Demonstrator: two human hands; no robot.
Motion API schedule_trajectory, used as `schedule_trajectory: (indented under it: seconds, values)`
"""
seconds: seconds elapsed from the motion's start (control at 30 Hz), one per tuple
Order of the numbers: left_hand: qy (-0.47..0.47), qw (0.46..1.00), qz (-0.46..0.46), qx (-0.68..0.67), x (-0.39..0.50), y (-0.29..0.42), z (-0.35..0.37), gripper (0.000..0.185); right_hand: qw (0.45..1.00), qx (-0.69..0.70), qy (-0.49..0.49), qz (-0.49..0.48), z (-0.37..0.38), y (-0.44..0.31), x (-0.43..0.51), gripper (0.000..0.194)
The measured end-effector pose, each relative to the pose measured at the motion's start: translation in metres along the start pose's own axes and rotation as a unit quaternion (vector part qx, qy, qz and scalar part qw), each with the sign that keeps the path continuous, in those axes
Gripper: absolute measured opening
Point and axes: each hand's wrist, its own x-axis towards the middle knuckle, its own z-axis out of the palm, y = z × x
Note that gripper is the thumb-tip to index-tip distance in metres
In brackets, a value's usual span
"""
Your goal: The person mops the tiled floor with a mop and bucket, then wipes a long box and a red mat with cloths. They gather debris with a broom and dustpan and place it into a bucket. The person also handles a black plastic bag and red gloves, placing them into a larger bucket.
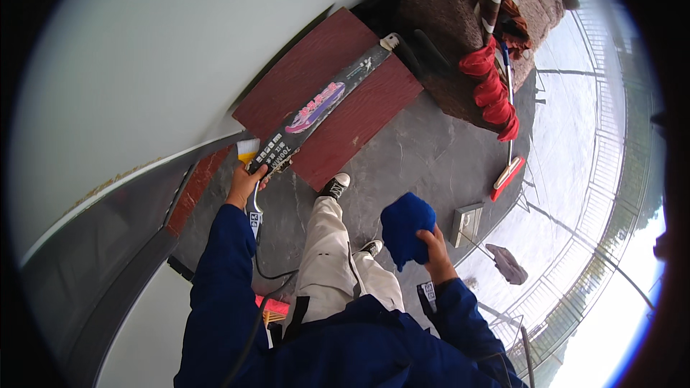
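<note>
My left hand (247, 183) grips the near end of a long, flat black cardboard sleeve (329, 99). The sleeve bears writing and a pink-purple print, and both its ends look torn. A flat brush (248, 150) with pale bristles and a yellow band pokes out beside my left fingers; whether the same hand holds it is unclear. Beneath the sleeve is a dark red board (372, 94); I cannot tell whether the two touch. In my right hand (437, 253) is a bunched blue cloth (407, 229), held above the grey floor.
A pale wall (161, 37) runs along the left. Brown textile-covered furniture (447, 5) stands at the far right, with red fabric (488, 86) hanging near a broom (508, 178). A metal-framed box (467, 223) sits right of my cloth. A dark cable (275, 276) trails near my legs.
</note>
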Motion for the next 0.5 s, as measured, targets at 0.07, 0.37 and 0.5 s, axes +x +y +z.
schedule_trajectory:
  seconds: [0.07,0.37,0.5]
  values:
    - [0.006,1.000,0.019,0.016,-0.012,0.003,0.008,0.024,0.995,-0.071,0.004,-0.066,0.015,-0.008,0.026,0.054]
    - [0.037,0.992,0.113,0.037,-0.100,0.055,-0.023,0.028,0.921,-0.325,0.037,-0.213,0.058,-0.038,0.090,0.066]
    - [0.100,0.983,0.129,0.081,-0.136,0.071,-0.035,0.034,0.947,-0.267,0.047,-0.172,0.056,-0.029,0.094,0.065]
